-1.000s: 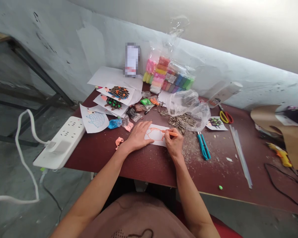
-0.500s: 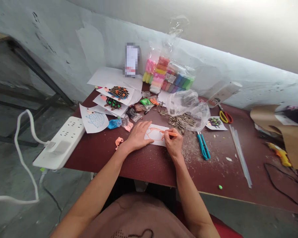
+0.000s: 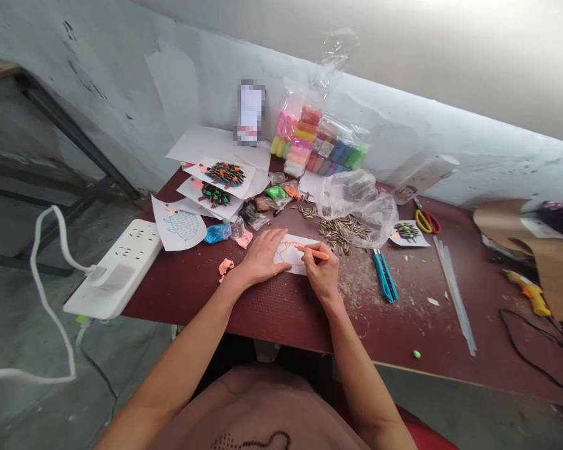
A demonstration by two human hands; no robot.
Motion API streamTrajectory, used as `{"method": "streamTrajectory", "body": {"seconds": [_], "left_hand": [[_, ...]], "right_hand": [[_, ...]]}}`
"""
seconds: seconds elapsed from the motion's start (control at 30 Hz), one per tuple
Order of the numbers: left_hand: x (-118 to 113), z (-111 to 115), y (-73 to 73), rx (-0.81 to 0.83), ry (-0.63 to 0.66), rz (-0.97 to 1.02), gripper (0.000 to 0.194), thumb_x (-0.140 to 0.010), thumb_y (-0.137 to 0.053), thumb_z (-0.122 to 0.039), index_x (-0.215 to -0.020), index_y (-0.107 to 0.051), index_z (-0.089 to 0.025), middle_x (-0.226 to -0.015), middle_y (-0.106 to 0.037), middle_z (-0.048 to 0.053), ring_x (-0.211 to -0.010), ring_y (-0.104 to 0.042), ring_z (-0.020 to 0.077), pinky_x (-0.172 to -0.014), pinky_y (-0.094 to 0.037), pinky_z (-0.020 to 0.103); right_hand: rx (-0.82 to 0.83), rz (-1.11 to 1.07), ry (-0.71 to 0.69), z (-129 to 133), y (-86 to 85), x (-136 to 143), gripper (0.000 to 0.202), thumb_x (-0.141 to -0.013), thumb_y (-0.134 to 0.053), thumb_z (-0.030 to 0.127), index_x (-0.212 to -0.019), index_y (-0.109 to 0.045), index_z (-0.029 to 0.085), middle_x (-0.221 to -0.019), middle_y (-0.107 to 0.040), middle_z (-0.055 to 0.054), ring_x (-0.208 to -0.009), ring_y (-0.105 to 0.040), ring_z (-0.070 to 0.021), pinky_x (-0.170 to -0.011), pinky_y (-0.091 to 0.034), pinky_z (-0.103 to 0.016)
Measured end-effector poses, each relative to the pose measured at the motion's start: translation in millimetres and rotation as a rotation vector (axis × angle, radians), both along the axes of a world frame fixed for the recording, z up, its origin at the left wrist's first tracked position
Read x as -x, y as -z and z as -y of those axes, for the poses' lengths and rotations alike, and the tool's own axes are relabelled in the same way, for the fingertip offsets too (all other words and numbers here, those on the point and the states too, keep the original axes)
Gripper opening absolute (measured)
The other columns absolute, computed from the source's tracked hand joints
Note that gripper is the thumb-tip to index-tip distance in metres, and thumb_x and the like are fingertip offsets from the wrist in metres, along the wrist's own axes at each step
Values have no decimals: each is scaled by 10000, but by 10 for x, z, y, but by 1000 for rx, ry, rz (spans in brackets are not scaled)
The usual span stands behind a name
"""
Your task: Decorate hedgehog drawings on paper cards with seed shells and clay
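Note:
My right hand (image 3: 323,272) grips an orange marker (image 3: 317,253), its tip against a small white card (image 3: 300,270). Orange outlines of a rounded shape show on the card, partly covered by my hands. My left hand (image 3: 264,257) lies flat over the card's left side with fingers stretched out. A lump of peach clay (image 3: 225,267) sits left of my left wrist. Close behind the card are a bag of blue clay (image 3: 217,233) and a pile of striped sunflower seeds (image 3: 340,232), partly under a clear plastic bag (image 3: 380,212).
A white power strip (image 3: 138,240) overhangs the table's left edge. Hedgehog pictures (image 3: 181,226) lie at the back left, below packs of coloured clay (image 3: 316,147). To the right are a teal utility knife (image 3: 385,275), scissors (image 3: 426,222), glue sticks (image 3: 455,297) and a yellow glue gun (image 3: 530,292).
My right hand and the orange marker have moved a little left across the card. My left hand stays in place on the card. The view has shifted slightly.

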State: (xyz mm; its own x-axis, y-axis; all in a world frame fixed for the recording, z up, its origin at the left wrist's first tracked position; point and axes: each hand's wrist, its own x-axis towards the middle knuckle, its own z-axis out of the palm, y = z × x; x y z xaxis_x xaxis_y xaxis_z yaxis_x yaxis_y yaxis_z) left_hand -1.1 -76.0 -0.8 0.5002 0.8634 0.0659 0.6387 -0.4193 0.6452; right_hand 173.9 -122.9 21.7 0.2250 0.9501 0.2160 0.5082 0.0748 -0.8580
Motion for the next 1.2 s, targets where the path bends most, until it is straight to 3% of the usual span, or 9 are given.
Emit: {"method": "streamTrajectory", "body": {"seconds": [0.27, 0.4, 0.67, 1.2], "left_hand": [[-5, -6, 11, -13, 1, 21, 813, -780, -744, -329, -1514, -431, -175, -1546, -503, 158, -1436, -450, 326, -1220, -323, 521], [-8, -4, -19, 7, -2, -3, 818, -776, -746, -317, -1507, -434, -122, -1546, -495, 188, -1441, -441, 330, -1227, -321, 510], [3, -12, 44, -21, 8, 18, 827, -782, -741, -333, -1526, -412, -182, -1554, -492, 160, -1445, -439, 333, -1223, -316, 524], [-6, -2, -11, 0, 0, -5, 823, -782, -749, -313, -1518, -423, -148, -1562, -487, 165, -1452, -432, 327, -1230, -319, 504]], "right_hand": [[11, 33, -65, -19, 47, 25, 230, -876, -543, 396, -827, -661, 205, -721, -718, -39, -562, -601, -147, -557, -450, -261], [6, 39, -68, -31, 65, 27, 231, -875, -539, 399, -823, -654, 205, -724, -719, -41, -561, -603, -147, -562, -450, -263], [-3, 72, -45, -25, 48, 23, 224, -871, -543, 389, -787, -642, 207, -698, -692, -25, -552, -570, -139, -556, -438, -257], [9, 5, -49, -12, 34, 31, 226, -860, -546, 402, -773, -628, 210, -695, -692, -24, -537, -545, -133, -542, -429, -254]]}}
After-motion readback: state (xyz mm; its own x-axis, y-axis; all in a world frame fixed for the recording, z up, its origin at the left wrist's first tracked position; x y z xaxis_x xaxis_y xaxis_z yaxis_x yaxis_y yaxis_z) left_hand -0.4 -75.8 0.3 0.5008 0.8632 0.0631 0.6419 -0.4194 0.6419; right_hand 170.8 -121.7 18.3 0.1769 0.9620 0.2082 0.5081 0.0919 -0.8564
